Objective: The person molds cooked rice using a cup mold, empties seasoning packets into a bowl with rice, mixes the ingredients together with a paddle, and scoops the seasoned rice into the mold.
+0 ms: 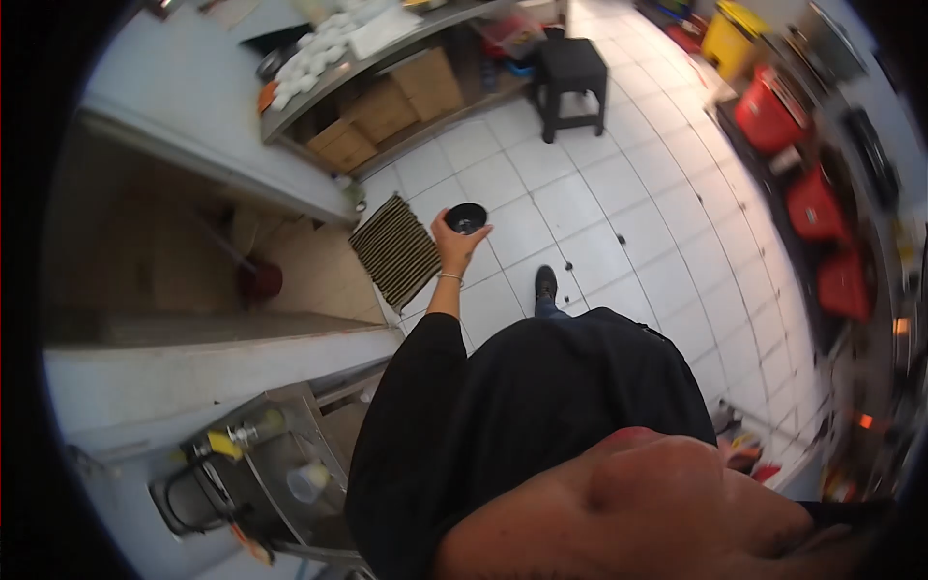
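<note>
My left hand (454, 242) is stretched out in front of me at the end of a black sleeve, with a thin bracelet at the wrist. It is closed on the side of a small round black bowl (466, 217), the thumb on the right and the fingers on the left. A pale glint shows inside the bowl, but I cannot tell whether anything lies in it. Below the hand are a striped mat (394, 253) and white floor tiles. My right hand is outside the view.
A metal counter (290, 108) holds white rounded items (314, 58), with cardboard boxes (382, 108) beneath. Beyond it stands a black stool (570, 82). Red containers (810, 205) line the right side. A metal sink unit (295, 464) is at lower left, near a doorway.
</note>
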